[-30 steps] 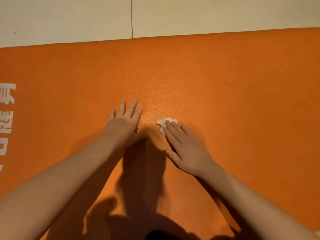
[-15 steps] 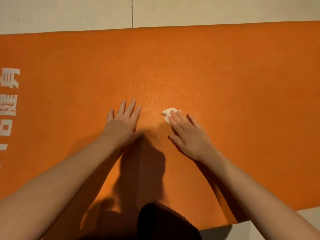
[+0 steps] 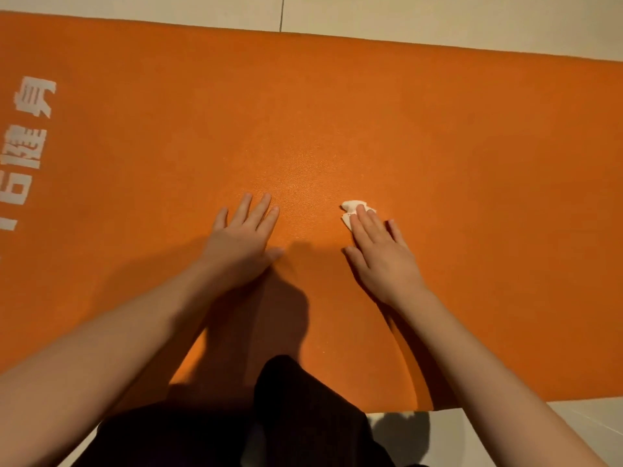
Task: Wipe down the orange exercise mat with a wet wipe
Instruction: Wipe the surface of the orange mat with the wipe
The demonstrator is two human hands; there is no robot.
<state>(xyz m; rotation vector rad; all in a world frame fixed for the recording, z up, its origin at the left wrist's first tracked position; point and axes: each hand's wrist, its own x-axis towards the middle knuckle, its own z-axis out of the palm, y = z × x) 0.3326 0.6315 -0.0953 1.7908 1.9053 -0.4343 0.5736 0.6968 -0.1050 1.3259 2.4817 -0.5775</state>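
Note:
The orange exercise mat (image 3: 438, 146) lies flat across the whole view, with white printed characters (image 3: 30, 129) near its left end. A small crumpled white wet wipe (image 3: 350, 208) sits on the mat near the middle. My right hand (image 3: 381, 251) lies flat on the mat with its straight fingers pressing the wipe down; most of the wipe is hidden under the fingertips. My left hand (image 3: 242, 237) rests flat on the mat to the left of the wipe, fingers spread, holding nothing.
Pale floor tiles (image 3: 371, 15) run along the mat's far edge, and more pale floor (image 3: 580, 419) shows at the near right. My dark-clothed knees (image 3: 286, 426) are at the mat's near edge, between my arms.
My right hand has slid the wipe to the right, away from my left hand. The left hand stayed planted. The view has shifted, so the mat's near edge and my knees now show.

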